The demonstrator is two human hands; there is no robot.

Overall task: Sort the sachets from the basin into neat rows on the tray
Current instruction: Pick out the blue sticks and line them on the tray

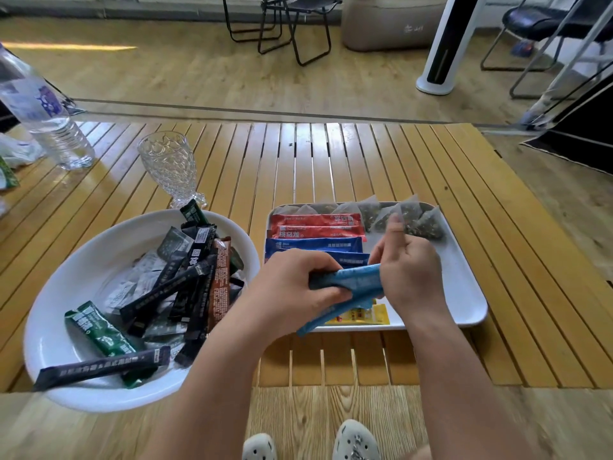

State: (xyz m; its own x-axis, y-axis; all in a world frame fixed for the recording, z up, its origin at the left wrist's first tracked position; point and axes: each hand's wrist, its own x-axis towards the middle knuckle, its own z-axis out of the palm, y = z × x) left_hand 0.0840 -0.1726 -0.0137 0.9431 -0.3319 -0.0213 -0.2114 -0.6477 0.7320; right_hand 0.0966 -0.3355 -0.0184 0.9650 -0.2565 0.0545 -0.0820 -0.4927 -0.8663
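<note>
Both my hands hold light blue sachets (351, 282) above the tray's near left part. My left hand (292, 287) grips their left end, and my right hand (409, 270) pinches the right end with its index finger raised. The white tray (464, 287) carries two red sachets (315, 225), dark blue sachets (313, 245), a yellow sachet (363, 315) at its near edge, and several mesh tea bags (416, 219) along its far edge. The white basin (66, 287) on the left holds several black, green, brown and white sachets (185, 283).
A patterned glass goblet (170, 167) stands just behind the basin. A plastic water bottle (43, 111) stands at the table's far left. The slatted wooden table (331, 161) ends just below the tray and basin. Chairs and a white tower fan stand on the floor beyond.
</note>
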